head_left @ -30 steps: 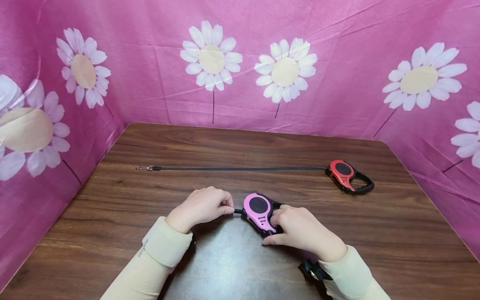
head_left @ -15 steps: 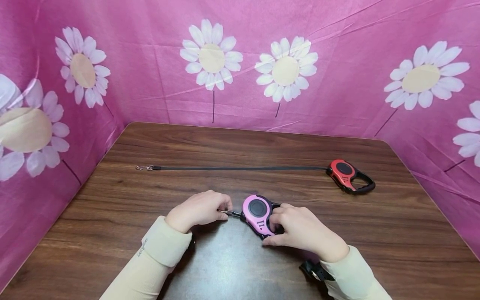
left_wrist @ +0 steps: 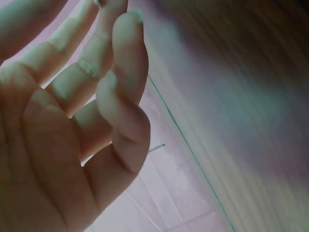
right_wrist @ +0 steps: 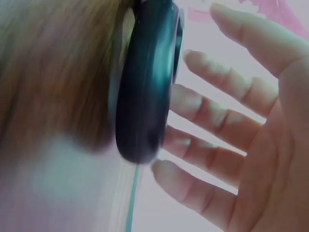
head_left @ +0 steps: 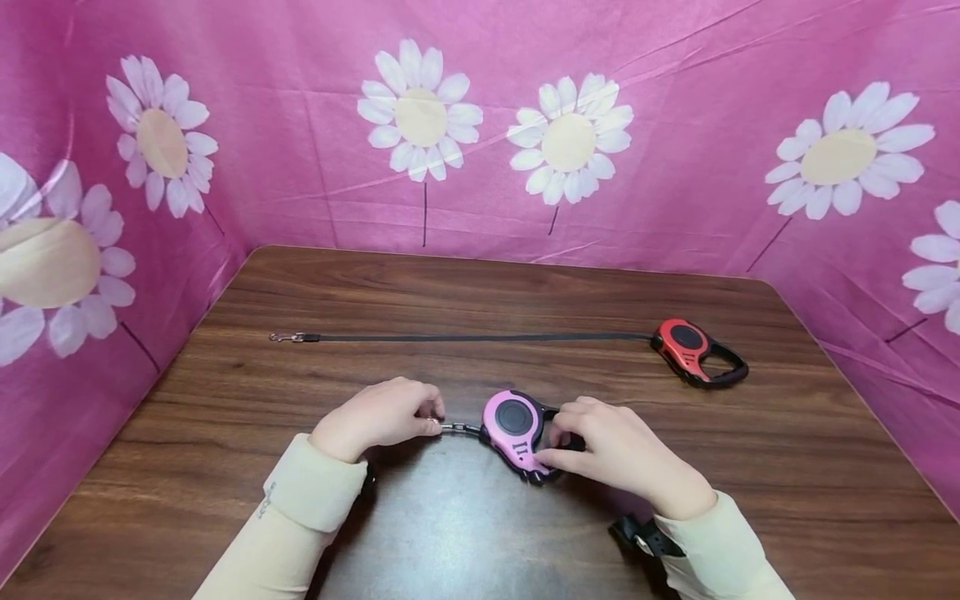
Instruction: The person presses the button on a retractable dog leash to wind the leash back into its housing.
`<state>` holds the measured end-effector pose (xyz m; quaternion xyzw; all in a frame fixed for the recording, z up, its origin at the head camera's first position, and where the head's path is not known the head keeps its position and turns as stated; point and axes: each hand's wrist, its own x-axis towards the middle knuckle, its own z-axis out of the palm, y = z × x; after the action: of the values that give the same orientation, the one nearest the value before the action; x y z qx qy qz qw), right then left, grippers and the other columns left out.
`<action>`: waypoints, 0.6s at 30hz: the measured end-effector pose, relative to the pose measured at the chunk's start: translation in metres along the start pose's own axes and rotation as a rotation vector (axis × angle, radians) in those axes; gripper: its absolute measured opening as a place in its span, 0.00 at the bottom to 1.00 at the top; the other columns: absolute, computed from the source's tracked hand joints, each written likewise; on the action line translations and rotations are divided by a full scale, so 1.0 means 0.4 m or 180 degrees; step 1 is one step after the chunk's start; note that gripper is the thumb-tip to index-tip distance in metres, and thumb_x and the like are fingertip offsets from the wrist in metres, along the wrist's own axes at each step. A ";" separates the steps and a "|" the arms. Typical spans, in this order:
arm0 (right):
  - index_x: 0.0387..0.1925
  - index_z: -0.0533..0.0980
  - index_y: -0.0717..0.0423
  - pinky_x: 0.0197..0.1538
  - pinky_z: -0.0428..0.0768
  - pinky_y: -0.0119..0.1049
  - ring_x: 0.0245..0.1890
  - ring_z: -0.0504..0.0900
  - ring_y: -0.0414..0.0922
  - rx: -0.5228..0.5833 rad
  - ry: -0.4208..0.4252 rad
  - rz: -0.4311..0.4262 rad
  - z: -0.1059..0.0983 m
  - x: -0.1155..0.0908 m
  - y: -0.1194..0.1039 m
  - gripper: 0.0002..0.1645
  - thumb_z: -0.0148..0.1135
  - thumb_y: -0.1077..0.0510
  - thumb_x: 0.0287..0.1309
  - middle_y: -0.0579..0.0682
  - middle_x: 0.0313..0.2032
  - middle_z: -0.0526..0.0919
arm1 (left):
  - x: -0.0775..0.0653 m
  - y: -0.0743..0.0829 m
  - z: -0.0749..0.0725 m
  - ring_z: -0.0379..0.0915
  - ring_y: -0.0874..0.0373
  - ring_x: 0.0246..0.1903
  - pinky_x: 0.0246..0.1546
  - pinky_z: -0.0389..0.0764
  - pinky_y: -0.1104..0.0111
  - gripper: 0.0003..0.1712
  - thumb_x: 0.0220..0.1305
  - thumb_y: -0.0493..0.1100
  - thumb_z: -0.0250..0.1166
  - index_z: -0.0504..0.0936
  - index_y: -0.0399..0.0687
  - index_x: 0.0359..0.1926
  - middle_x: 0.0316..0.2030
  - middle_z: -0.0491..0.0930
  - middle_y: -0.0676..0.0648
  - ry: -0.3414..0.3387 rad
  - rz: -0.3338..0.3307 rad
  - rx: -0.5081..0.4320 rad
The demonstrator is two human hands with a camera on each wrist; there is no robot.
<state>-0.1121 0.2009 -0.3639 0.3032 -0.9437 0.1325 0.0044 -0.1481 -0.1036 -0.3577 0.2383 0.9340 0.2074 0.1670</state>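
Observation:
A pink and black retractable dog leash (head_left: 514, 419) lies on the table between the hands in the head view. My left hand (head_left: 381, 419) pinches the metal snap hook (head_left: 455, 427) at its short cord end, just left of the casing. The fingertips cover part of the hook. In the left wrist view the outer fingers (left_wrist: 130, 53) are loosely curled. My right hand (head_left: 618, 446) is at the black handle, thumb near the pink casing. The right wrist view has its fingers (right_wrist: 207, 111) loosely extended beside the handle (right_wrist: 145, 92), not wrapped around it.
Behind the hands lies a red and black retractable leash (head_left: 688, 343), its black strap (head_left: 480, 337) drawn out straight leftward to a metal snap hook (head_left: 287, 337). Pink flowered cloth (head_left: 495, 208) hangs around the back and sides of the brown wooden table (head_left: 375, 287).
My left hand has moved slightly left, and the hook now shows beside its fingertips. The right hand has loosened and shifted a little right, its thumb leaving the handle's near edge.

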 end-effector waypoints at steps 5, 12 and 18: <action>0.25 0.77 0.30 0.28 0.69 0.29 0.28 0.71 0.30 0.0011 0.0174 0.0088 -0.016 -0.019 0.028 0.12 0.65 0.34 0.57 0.30 0.28 0.74 | -0.011 -0.022 -0.007 0.69 0.66 0.26 0.33 0.72 0.67 0.04 0.62 0.47 0.69 0.83 0.55 0.36 0.24 0.77 0.59 0.0025 -0.0033 -0.0061; 0.29 0.79 0.31 0.33 0.75 0.34 0.30 0.75 0.31 -0.0077 0.0403 0.0352 -0.051 -0.048 0.087 0.08 0.68 0.39 0.57 0.31 0.31 0.78 | -0.017 -0.057 -0.030 0.74 0.64 0.32 0.37 0.75 0.62 0.08 0.64 0.51 0.67 0.83 0.56 0.39 0.29 0.80 0.58 0.0184 -0.0102 0.0001; 0.31 0.80 0.34 0.34 0.74 0.35 0.32 0.77 0.33 -0.0251 0.0596 0.0442 -0.093 -0.056 0.137 0.05 0.70 0.44 0.57 0.32 0.31 0.79 | -0.011 -0.105 -0.049 0.80 0.56 0.45 0.46 0.78 0.51 0.12 0.67 0.53 0.64 0.83 0.54 0.45 0.42 0.85 0.53 0.0517 -0.0262 0.0046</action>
<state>-0.1279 0.2659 -0.3436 0.2231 -0.9623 0.1230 0.0953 -0.1680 -0.1454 -0.3596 0.1834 0.9549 0.2122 0.0974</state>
